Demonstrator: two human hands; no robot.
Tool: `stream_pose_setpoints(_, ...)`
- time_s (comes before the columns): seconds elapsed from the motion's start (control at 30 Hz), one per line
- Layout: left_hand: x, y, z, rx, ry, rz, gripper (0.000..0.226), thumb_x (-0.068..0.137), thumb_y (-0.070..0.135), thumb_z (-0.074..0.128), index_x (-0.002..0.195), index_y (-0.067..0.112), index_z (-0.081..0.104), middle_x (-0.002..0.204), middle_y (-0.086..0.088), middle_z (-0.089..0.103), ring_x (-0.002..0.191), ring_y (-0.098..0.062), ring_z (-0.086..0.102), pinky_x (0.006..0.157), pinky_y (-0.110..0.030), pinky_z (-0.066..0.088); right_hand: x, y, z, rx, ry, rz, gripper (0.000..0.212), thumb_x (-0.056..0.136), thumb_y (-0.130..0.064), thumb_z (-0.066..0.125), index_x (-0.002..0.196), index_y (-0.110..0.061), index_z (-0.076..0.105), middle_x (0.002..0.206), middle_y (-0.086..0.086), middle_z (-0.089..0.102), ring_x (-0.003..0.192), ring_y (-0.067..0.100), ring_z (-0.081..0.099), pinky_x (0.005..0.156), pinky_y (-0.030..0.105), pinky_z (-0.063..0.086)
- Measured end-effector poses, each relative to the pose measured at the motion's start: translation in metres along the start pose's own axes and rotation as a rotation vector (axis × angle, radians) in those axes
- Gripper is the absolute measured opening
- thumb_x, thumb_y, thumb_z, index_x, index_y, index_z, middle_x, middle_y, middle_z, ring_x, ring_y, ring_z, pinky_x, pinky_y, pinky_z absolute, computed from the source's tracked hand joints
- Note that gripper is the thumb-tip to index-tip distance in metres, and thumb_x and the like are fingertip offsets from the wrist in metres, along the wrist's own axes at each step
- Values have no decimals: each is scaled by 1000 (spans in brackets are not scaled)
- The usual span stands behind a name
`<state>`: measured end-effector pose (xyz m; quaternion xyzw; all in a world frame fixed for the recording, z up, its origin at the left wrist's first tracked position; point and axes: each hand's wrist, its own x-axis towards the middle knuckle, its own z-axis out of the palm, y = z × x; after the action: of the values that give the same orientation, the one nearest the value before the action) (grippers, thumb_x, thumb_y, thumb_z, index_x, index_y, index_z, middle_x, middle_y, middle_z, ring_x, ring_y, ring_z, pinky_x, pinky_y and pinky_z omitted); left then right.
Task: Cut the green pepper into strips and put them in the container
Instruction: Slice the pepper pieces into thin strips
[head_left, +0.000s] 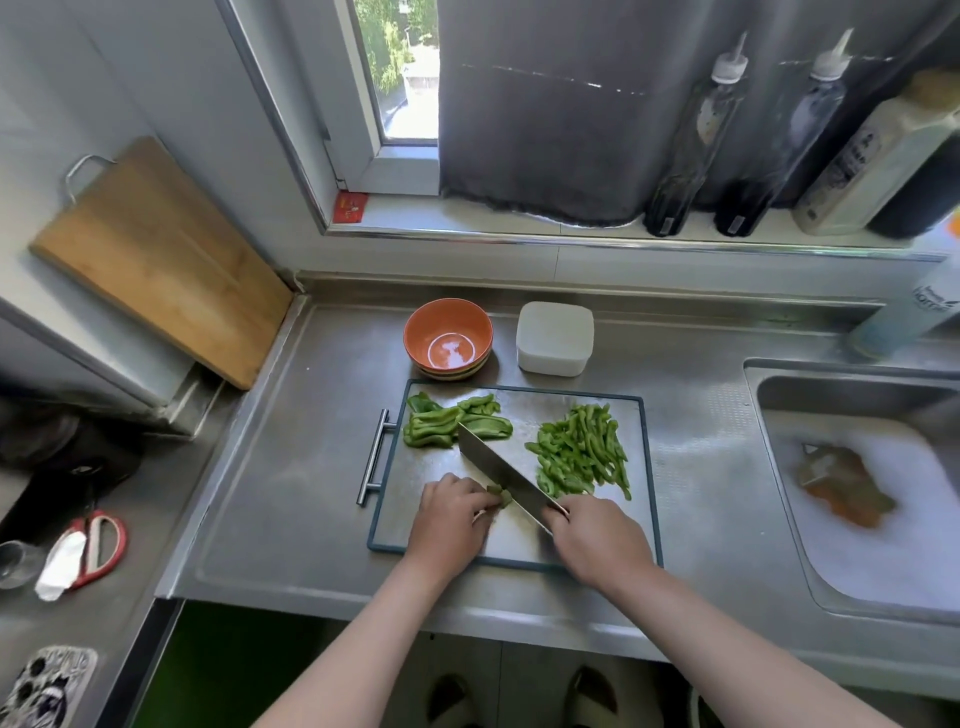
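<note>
Green pepper piece (500, 495), at 6 o'clock on the steel cutting board (519, 540), pinned under the curled fingers of the left hand (453, 514); right hand (597, 535) grips the knife (498, 470). Finished strips (584, 449) heaped at 3 o'clock; uncut pieces (454, 423) at 10 o'clock. White container (555, 338) at 12 o'clock on the worktop (291, 467) holds no strips. Roughly half cut; transfer remains.

- The head view looks steeply down from above the counter (291, 467), facing the window (400, 73) wall.
- It is close in, with the board (524, 415) near centre.
- The wide angle bends the counter edges and takes in the sink (831, 369) at right.
</note>
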<state>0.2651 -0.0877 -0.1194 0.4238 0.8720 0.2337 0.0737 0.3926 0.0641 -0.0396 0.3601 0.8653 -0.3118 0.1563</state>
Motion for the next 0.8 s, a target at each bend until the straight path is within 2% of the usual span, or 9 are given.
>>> stream_pose_setpoints(0.07, 2, -6, 3, -16, 48, 81, 19, 77, 11, 79, 93, 20, 78, 95, 1, 66, 89, -25, 57, 73, -39, 50, 2, -1, 0, 20, -15, 6, 38, 100, -44, 44, 67, -27, 53, 73, -8, 59, 73, 20, 58, 59, 31, 39)
stream_pose_setpoints(0.13, 6, -11, 6, -41, 77, 182, 12, 81, 10, 74, 92, 13, 76, 100, -2, 64, 92, -24, 57, 69, -37, 53, 4, -2, -1, 17, -25, 8, 39, 100, -44, 44, 67, -25, 52, 72, -6, 60, 71, 20, 57, 57, 31, 37)
stream_pose_setpoints(0.17, 9, -14, 7, -40, 84, 229, 10, 86, 13, 68, 92, 10, 75, 101, -2, 64, 94, -22, 57, 67, -35, 54, 6, -3, -1, 11, -27, 7, 40, 101, -43, 44, 67, -24, 52, 72, -6, 59, 70, 19, 56, 56, 31, 36)
stream_pose_setpoints(0.27, 15, -17, 11, 36, 78, 313, 26, 93, 24, 51, 90, 8, 71, 102, -1, 62, 92, -21, 57, 57, -35, 52, 9, -4, -3, -47, -17, -20, 40, 101, -43, 42, 68, -24, 52, 70, -6, 58, 68, 19, 54, 56, 32, 36)
stream_pose_setpoints(0.4, 18, -19, 15, 96, 91, 373, 27, 91, 25, 49, 92, 9, 70, 99, -4, 61, 85, -23, 58, 49, -33, 50, 12, -1, -6, -126, 32, -65, 34, 102, -42, 39, 75, -27, 55, 75, -7, 58, 75, 23, 54, 63, 33, 41)
stream_pose_setpoints(0.6, 21, -32, 25, 42, 109, 377, 12, 88, 12, 58, 89, 10, 70, 94, -5, 65, 84, -21, 57, 54, -36, 52, 14, 2, -5, -86, -20, -54, 35, 102, -44, 39, 75, -29, 55, 72, -8, 57, 74, 23, 54, 62, 33, 38)
stream_pose_setpoints(0.8, 27, -26, 26, 58, 148, 440, 7, 80, 5, 73, 83, 11, 71, 85, -6, 65, 82, -22, 60, 53, -34, 52, 9, -1, -9, -87, 34, -62, 35, 101, -41, 39, 72, -28, 53, 70, -7, 59, 69, 19, 55, 58, 32, 37)
